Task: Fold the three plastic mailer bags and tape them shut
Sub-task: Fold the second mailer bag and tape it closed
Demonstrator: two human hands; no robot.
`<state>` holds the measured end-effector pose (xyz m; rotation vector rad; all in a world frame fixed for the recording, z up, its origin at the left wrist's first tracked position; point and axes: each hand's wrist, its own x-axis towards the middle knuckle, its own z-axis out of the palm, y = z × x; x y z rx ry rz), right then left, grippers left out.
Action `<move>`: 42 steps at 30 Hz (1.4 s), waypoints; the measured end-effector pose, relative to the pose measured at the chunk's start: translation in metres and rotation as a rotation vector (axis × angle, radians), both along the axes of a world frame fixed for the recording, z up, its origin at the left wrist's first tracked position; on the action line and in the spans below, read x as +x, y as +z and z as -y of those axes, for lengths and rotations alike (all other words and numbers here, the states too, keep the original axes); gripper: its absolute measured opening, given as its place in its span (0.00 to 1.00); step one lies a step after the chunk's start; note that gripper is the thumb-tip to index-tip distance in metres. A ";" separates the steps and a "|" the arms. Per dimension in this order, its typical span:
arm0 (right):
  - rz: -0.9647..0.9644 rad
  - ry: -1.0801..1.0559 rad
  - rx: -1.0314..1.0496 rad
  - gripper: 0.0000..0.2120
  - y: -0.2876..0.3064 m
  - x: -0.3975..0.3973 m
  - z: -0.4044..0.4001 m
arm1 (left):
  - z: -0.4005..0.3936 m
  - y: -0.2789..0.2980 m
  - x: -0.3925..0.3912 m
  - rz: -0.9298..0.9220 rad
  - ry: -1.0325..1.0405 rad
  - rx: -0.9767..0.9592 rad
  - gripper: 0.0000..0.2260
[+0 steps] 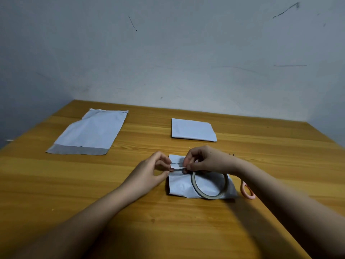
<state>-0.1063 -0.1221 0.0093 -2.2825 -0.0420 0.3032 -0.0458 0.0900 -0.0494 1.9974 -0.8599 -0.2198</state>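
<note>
A folded white mailer bag (183, 186) lies in front of me on the wooden table (130, 212). A thin roll of tape (210, 186) rests on top of it. A short strip of tape (177, 167) is stretched over the bag's far edge; my left hand (149, 172) pinches its left end and my right hand (203, 159) pinches its right end. A second folded bag (193, 130) lies farther back at the right. A third bag (89, 132) lies flat and unfolded at the back left, its grey flap toward me.
Pink-handled scissors (247, 192) lie to the right of the near bag, partly hidden by my right forearm. A grey wall rises behind the table's far edge. The table's left edge runs diagonally at the left.
</note>
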 end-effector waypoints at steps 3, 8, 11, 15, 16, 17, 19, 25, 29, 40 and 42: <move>0.028 0.006 -0.029 0.04 0.000 -0.001 -0.001 | 0.004 -0.002 0.001 0.049 0.008 -0.007 0.14; 0.051 0.008 -0.068 0.04 0.001 -0.002 -0.002 | 0.007 0.001 0.001 0.115 0.021 -0.004 0.12; 0.054 0.002 -0.073 0.03 0.001 -0.002 -0.002 | 0.009 0.003 0.001 0.104 0.026 -0.013 0.09; 0.055 -0.014 -0.024 0.03 0.000 -0.004 -0.003 | 0.011 0.003 0.005 0.101 0.059 0.044 0.06; 0.058 -0.018 -0.019 0.03 -0.001 -0.004 -0.003 | 0.012 0.003 0.006 0.111 0.067 0.065 0.06; 0.065 -0.022 -0.014 0.03 -0.002 -0.004 -0.004 | 0.012 0.003 0.007 0.115 0.069 0.082 0.05; 0.078 -0.045 0.002 0.03 -0.003 -0.004 -0.004 | 0.013 0.004 0.008 0.090 0.061 0.095 0.05; 0.079 -0.107 0.109 0.02 -0.006 -0.004 -0.005 | 0.018 0.012 0.010 -0.045 0.054 0.059 0.03; 0.062 -0.109 0.130 0.02 -0.007 -0.003 -0.005 | 0.020 0.017 0.011 -0.150 0.038 0.011 0.05; 0.018 -0.106 0.166 0.03 -0.008 -0.005 -0.004 | 0.017 0.024 0.012 -0.264 0.049 -0.006 0.02; 0.011 -0.108 0.177 0.03 -0.008 -0.005 -0.004 | 0.017 0.026 0.013 -0.294 0.034 -0.025 0.02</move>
